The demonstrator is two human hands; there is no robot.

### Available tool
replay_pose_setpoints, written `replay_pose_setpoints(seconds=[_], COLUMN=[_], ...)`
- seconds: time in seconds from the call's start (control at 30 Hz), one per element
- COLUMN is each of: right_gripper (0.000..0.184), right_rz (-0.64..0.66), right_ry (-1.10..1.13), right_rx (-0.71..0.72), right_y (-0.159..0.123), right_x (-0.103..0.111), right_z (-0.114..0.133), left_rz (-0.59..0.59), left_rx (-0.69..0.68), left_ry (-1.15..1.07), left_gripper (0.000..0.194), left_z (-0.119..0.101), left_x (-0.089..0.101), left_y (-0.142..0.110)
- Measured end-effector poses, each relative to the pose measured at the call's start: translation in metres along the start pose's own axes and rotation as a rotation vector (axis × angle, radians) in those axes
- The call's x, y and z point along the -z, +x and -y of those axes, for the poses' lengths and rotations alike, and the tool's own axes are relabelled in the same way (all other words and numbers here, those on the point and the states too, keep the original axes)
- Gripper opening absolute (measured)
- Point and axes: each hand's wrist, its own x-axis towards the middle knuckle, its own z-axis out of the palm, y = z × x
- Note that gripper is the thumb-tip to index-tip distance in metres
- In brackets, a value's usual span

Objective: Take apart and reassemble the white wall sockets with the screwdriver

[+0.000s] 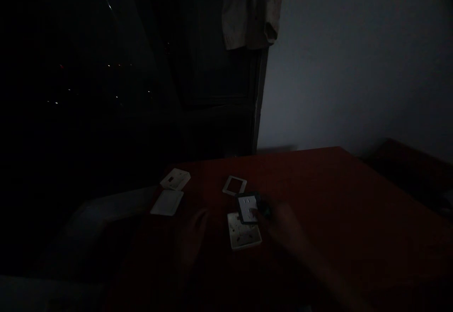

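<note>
In the head view, counted on the reddish table (pixel 354 198): one open-topped box (pixel 244 237), one square frame (pixel 226 186), one white box (pixel 180 179), one pale plate (pixel 167 203). Over the open-topped box, one socket insert (pixel 245 203) with white face and dark border. Also two bare hands, in very weak light.

Right hand (pixel 283 220): closed on the right edge of the socket insert, with thumb upon the white face, near its lower right corner. Left hand (pixel 193 236): to the left of the open-topped box, half open, with fingers loosely bent and a gap beside the thumb, nothing seen in its hold. Impossible to tell if resting on the table or above it.

Of containers, two. Open-topped box: hollow side up, with small dark marks on its floor, partly covered in view by the socket insert; impossible to tell if touching. White box: at the far left corner of the table, with a dark rectangular opening in its visible face. Near it, towards the viewer, the pale plate. Square frame: just behind the socket insert, with table showing through its middle.
</note>
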Motion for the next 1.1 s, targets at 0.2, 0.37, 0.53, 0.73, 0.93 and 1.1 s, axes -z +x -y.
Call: replay_pose_setpoints(seconds=[0.2,0.37,0.53,0.73,0.93,1.1], right_gripper=[0.028,0.028,0.028,0.026,0.029,0.032], right_rz=[0.015,0.021,0.041,0.095,0.114,0.104], right_ry=[0.057,0.106,0.13,0.179,0.206,0.239], right_rx=[0.003,0.005,-0.024,-0.003,-0.008,-0.046], right_y=[0.003,0.004,0.005,0.007,0.009,0.01], right_x=[-0.003,-0.005,-0.004,-0.004,-0.006,-0.006], right_z=[-0.004,-0.006,-0.011,-0.012,-0.01,-0.022], left_rz=[0.047,0.088,0.125,0.047,0.196,0.426], left_rx=[0.012,-0.054,-0.078,-0.071,-0.022,-0.091], left_ry=[0.204,0.317,0.296,0.228,0.035,-0.181], left_gripper=[0.029,0.032,0.029,0.028,0.041,0.089], left_z=[0.056,0.06,0.055,0.037,-0.015,-0.039], left_x=[0.008,0.002,0.001,-0.001,-0.012,-0.032], left_y=[-0.002,-0.01,-0.009,-0.008,-0.017,-0.021])
